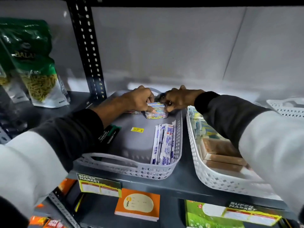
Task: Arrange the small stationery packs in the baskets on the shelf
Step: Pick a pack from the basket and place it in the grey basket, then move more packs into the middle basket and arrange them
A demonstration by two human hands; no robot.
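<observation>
We reach into the grey basket (178, 139) on the shelf (181, 181) with both hands meeting at its far end. Our left hand (139, 98) pinches the top clear box of coloured paper clips (156, 107), its grip closed on the near left edge with a fingertip pressed on the lid; this box sits stacked on a second one (157, 115) that rests on the basket floor. Our right hand (178, 99) is curled at the right side of the same top box, touching it, though we cannot tell whether that grip is truly closed on it. Nearer us in the basket lie white-and-blue pen packs (164, 143) along the right wall, dark markers (109, 134) on the left, and a yellow price sticker (137, 129) on the floor. A white basket (213, 180) stands just beside, to the right.
</observation>
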